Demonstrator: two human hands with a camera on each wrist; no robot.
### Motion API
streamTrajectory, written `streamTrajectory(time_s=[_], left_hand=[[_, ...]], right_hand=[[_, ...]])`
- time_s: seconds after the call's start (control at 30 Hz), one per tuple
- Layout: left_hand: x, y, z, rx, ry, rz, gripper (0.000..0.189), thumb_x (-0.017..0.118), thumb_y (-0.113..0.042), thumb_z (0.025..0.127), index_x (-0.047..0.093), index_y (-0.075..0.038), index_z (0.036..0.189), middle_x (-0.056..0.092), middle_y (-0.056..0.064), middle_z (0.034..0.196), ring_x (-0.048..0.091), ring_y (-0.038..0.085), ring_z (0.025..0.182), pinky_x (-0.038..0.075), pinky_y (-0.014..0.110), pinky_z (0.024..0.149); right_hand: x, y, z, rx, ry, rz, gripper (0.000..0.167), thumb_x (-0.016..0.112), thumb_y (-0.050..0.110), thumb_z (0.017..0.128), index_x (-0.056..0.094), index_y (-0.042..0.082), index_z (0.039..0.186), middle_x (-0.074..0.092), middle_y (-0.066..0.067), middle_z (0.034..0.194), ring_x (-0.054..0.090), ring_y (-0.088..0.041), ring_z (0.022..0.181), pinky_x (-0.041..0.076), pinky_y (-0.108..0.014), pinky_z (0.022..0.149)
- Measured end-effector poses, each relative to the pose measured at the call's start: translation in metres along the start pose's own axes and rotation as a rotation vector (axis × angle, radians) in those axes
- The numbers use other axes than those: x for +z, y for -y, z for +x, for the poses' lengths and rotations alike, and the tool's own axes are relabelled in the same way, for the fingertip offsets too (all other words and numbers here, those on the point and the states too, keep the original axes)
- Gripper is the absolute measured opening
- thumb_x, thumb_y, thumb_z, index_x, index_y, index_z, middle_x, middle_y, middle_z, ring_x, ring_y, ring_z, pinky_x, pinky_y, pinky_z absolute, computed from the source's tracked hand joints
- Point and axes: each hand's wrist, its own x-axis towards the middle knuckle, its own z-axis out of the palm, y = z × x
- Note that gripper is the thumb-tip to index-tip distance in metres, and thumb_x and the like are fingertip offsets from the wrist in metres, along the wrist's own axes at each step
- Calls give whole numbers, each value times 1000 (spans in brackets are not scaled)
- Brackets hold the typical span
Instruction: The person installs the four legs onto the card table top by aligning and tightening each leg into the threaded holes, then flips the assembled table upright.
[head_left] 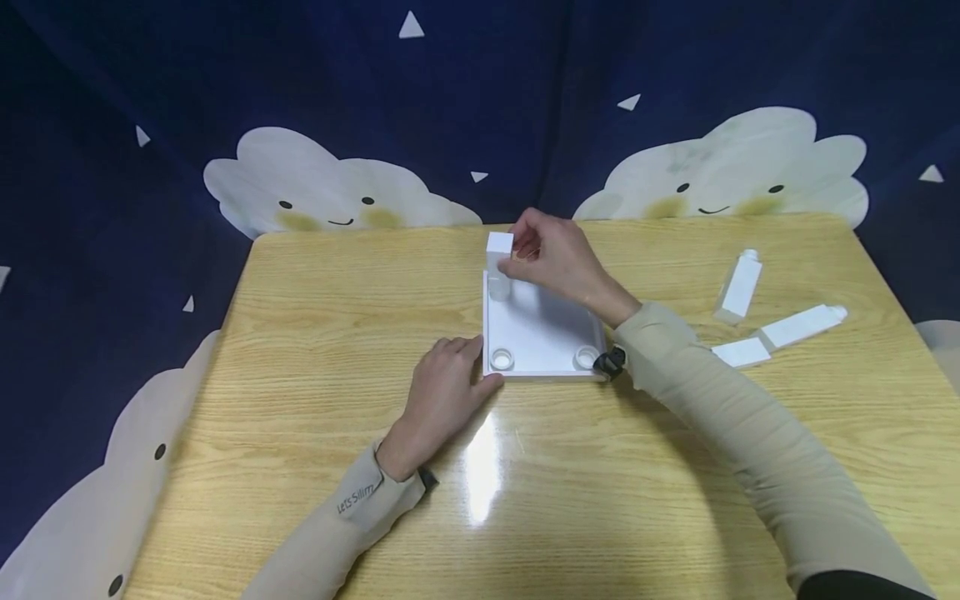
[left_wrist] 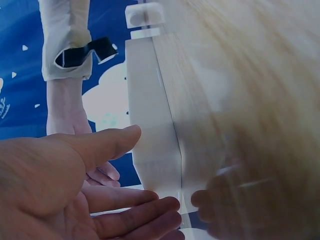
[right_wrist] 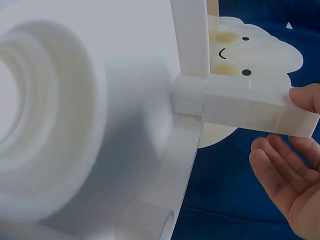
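A white square panel with a raised rim (head_left: 546,377), like a small tabletop, lies underside up on the table. Round sockets mark its corners; the near-left socket (head_left: 502,359) and near-right socket (head_left: 587,358) show. At the far-left corner a white square table leg (head_left: 499,248) stands upright, its round end down at the socket. My right hand (head_left: 558,257) pinches the leg near its upper end between thumb and fingers. With fingers extended, my left hand (head_left: 444,385) touches the panel's near-left corner; in the left wrist view its fingertips meet the panel's side (left_wrist: 152,110).
On the right lie three more white legs: one leg (head_left: 738,287) farther back, a second leg (head_left: 804,326), and a third leg (head_left: 741,352) partly hidden by the right sleeve. A dark blue curtain (head_left: 525,100) with cloud prints hangs behind the wooden table (head_left: 337,333).
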Motion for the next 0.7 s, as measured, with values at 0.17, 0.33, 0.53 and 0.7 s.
streamTrajectory(time_s=[0.17, 0.33, 0.53, 0.7], left_hand=[[0, 1, 0, 1, -1, -1, 60, 89, -28, 93, 69, 5, 138, 75, 24, 123, 70, 41, 108, 60, 53, 91], [1, 0, 0, 0, 4, 1, 60, 89, -29, 93, 69, 5, 140, 75, 24, 124, 70, 40, 108, 60, 53, 91], [1, 0, 1, -8, 14, 6, 61, 89, -30, 94, 69, 4, 141, 74, 24, 126, 70, 40, 109, 60, 54, 92], [1, 0, 1, -11, 19, 13, 62, 89, -30, 94, 68, 6, 140, 74, 25, 125, 70, 41, 110, 60, 54, 93]], right_hand=[[1, 0, -1, 15, 0, 4, 35, 91, 16, 87, 66, 2, 108, 75, -11, 97, 69, -22, 85, 53, -30, 79], [1, -1, -1, 11, 4, -3, 36, 92, 16, 88, 66, 2, 109, 75, -10, 98, 69, -21, 85, 54, -31, 80], [0, 0, -2, 3, 4, -9, 37, 93, 17, 89, 65, 2, 109, 74, -11, 98, 69, -21, 86, 55, -33, 81], [0, -1, -1, 7, 11, -17, 38, 92, 18, 90, 65, 2, 110, 75, -11, 100, 70, -22, 88, 55, -33, 83]])
